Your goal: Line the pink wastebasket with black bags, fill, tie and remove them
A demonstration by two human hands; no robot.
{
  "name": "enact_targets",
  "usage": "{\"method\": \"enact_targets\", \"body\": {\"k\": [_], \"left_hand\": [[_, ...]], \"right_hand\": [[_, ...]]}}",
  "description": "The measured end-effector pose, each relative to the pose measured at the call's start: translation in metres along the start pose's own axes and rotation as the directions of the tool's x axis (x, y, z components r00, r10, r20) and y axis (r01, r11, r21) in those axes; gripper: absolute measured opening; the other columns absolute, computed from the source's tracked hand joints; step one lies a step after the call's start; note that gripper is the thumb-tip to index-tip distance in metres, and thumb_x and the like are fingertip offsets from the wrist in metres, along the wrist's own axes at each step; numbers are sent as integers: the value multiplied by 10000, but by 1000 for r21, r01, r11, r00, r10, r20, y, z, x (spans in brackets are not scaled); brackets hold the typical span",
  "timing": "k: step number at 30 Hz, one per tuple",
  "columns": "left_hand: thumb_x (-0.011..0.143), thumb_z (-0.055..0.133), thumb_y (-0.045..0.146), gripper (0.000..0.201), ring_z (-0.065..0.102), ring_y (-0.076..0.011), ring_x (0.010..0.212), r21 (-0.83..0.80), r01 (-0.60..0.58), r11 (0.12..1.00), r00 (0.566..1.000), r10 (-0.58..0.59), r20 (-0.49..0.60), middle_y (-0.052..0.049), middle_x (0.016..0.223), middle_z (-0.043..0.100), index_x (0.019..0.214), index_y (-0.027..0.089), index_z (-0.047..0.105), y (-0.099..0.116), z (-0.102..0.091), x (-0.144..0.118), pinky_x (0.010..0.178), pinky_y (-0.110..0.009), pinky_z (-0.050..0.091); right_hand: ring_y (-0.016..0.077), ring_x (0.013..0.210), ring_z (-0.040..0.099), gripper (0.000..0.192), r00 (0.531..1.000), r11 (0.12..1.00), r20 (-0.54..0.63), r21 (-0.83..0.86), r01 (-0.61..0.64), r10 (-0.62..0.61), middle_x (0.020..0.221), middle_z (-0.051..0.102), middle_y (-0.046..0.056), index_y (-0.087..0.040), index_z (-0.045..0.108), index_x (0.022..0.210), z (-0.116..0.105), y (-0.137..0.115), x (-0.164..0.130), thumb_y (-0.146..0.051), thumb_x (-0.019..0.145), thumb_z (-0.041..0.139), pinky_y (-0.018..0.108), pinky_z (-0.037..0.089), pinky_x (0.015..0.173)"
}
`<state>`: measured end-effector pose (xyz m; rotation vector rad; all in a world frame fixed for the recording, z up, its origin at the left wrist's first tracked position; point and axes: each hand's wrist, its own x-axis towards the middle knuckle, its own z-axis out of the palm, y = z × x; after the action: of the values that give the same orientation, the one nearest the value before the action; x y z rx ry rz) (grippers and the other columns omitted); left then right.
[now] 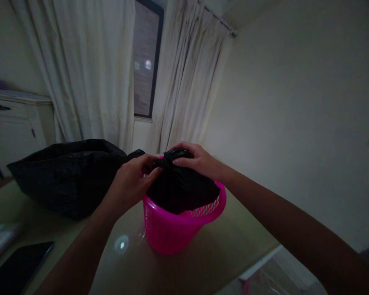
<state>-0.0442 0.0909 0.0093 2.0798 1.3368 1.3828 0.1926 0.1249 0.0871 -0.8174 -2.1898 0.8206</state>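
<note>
A pink perforated plastic basket [172, 229] stands on a glossy tabletop [203, 262]. Inside it sits a black plastic bag [181, 188], its top gathered into a bunch above the rim. My left hand [132, 182] pinches the gathered neck of this bag from the left. My right hand [197, 162] lies over the bunch from the right, fingers curled on it. Both hands meet at the bag's top, just above the basket.
A larger black bag [67, 176] lies on the table left of the basket, close to my left wrist. A dark flat tablet or phone [18, 266] rests at the near left edge. White cabinet [9, 127], curtains [89, 69] and window [146, 61] stand behind.
</note>
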Motion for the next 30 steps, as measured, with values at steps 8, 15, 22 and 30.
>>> {"method": "enact_targets", "body": {"k": [8,15,22,30], "left_hand": [[988,656,487,325,758,-262,998,-88,-82,993,995,86,41,-51,1095,816,1177,260,792,7,0,-3,879,-395,569],[946,689,487,250,728,-246,864,38,-72,997,993,75,-89,-36,949,798,930,276,822,-2,-14,0,780,-385,515],[1033,585,558,321,683,-212,749,-162,-28,986,999,25,-21,-3,819,734,956,257,667,5,-11,-2,644,-325,488],[865,838,546,369,691,-193,745,-140,-53,989,977,80,196,14,897,734,1022,265,658,29,5,-21,659,-322,530]], "right_hand": [[209,991,619,196,981,751,154,-631,192,-122,1092,646,73,-169,724,1085,3,-5,-14,-361,1045,726,336,459,891],[195,933,642,247,974,705,170,-672,225,-149,1014,692,72,-179,766,945,-21,5,-40,-326,1095,635,332,459,858],[232,967,701,228,997,803,-72,-596,-14,-36,1047,757,86,-191,787,1089,-45,12,-69,-397,1003,739,385,515,897],[219,1002,700,136,991,812,46,-570,128,-124,1058,753,65,-222,786,1116,10,-15,-66,-290,1060,682,369,524,913]]}}
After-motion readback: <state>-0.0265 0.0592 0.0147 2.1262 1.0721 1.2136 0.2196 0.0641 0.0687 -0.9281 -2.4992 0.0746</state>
